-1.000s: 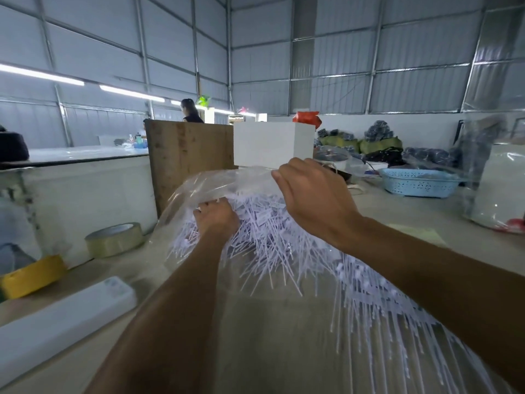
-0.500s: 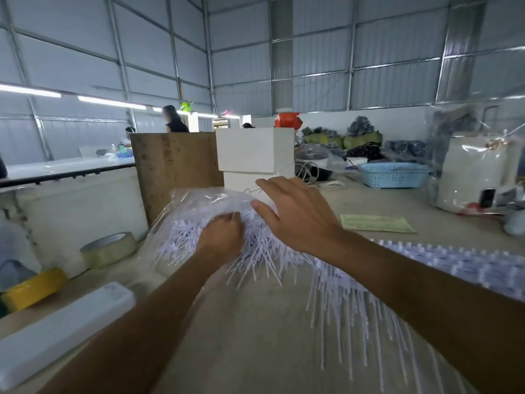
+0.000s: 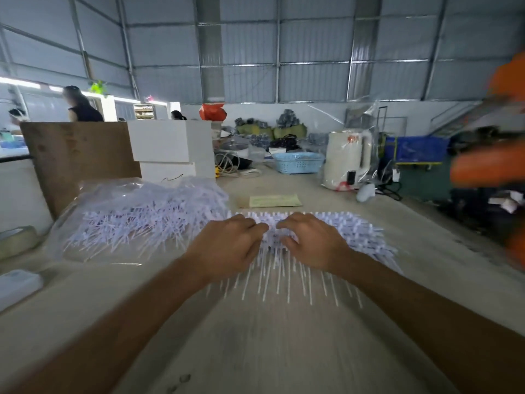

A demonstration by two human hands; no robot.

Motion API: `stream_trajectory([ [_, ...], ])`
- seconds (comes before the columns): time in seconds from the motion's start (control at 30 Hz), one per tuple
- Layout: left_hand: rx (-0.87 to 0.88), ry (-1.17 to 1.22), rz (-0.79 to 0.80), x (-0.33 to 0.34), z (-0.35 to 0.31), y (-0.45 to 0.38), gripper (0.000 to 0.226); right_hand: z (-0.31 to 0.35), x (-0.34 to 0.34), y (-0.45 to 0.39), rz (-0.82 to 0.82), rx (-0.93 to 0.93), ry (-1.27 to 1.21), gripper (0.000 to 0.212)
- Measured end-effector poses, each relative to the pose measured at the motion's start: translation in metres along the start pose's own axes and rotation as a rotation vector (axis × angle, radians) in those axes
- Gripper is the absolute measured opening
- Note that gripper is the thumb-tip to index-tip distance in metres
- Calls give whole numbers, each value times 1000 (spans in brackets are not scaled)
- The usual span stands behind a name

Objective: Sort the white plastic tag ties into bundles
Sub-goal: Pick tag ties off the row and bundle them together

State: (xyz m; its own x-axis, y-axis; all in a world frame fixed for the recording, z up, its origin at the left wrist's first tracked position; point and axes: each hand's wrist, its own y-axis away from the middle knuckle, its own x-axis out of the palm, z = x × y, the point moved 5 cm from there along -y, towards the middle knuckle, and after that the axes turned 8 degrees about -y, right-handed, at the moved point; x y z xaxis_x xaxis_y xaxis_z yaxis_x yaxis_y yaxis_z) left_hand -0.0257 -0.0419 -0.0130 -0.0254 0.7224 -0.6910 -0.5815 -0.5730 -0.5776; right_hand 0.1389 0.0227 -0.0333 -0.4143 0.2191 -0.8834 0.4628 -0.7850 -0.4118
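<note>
Task is reading as early. At 10 o'clock, 1 clear bag (image 3: 85, 200) is lying on the tabletop (image 3: 255, 336), holding a loose, uncountable heap of tag ties (image 3: 136, 223). At 12 o'clock, left hand (image 3: 227, 245) and right hand (image 3: 312, 243), 2 total, are curling fingers (image 3: 255, 227) into 1 aligned row of ties (image 3: 355, 231), apparently gripping it. No finished bundles are showing.

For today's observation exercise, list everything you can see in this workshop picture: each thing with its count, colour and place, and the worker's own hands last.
ties: one aligned row, white, table centre, under both hands
bag: one, clear, full of loose white ties, left of row
board: one, brown, upright behind bag
boxes: two, white, stacked right of board
slip: one, yellowish, behind row
basket: one, blue, far table
kettle: one, white, right of basket
tape: one roll, left edge
left hand: on row, fingers curled
right hand: on row, fingers curled
</note>
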Motion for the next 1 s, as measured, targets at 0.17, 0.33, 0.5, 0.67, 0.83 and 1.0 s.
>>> stream_trajectory([
  [0.17,-131,121,207,57,-25,-13,45,-72,-29,60,20,87,7,25],
  [0.33,-135,219,145,75,-28,2,35,-106,-39,87,-117,142,-109,19],
  [0.5,-207,301,25,61,-24,5,31,-117,-41,85,-169,171,-54,21],
  [0.67,-232,281,-13,53,-31,3,34,-128,-33,88,-126,390,-74,23],
  [0.83,-366,334,-107,41,-32,0,27,-139,-35,82,-206,517,-259,11],
  [1.0,-687,430,-20,48,15,-13,19,-149,-34,78,-191,629,-350,22],
])
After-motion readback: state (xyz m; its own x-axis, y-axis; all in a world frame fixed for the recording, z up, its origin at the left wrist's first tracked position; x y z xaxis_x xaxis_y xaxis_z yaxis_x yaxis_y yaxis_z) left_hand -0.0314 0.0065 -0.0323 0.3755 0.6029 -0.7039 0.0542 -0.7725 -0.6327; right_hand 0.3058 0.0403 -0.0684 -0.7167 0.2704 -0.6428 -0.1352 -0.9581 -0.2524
